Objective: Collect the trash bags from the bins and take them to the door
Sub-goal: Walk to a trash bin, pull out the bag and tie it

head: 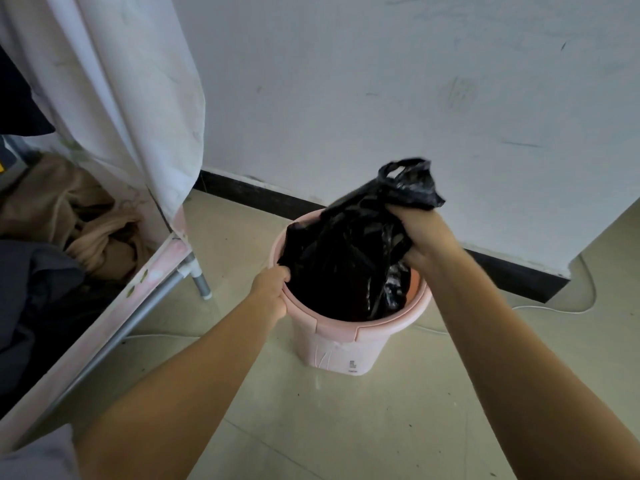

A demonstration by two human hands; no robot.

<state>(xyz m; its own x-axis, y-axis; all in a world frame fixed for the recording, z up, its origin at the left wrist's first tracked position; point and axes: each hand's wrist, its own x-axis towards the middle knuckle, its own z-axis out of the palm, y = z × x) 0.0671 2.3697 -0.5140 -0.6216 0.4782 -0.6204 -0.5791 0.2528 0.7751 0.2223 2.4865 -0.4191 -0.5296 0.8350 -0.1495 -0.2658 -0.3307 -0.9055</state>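
A pink plastic bin [341,344] stands on the tiled floor near the wall. A black trash bag [349,251] sits in it, its top gathered and raised above the rim. My right hand [420,233] grips the bunched neck of the bag, whose handles stick out above my fist. My left hand [272,292] holds the bin's left rim, fingers curled over the edge next to the bag's liner. The bag's lower part is hidden inside the bin.
A fabric wardrobe [114,98] with a metal frame [145,306] stands to the left, holding piled clothes [69,216]. A white wall with a dark skirting board [512,271] runs behind the bin. A white cable [554,308] lies on the floor at right.
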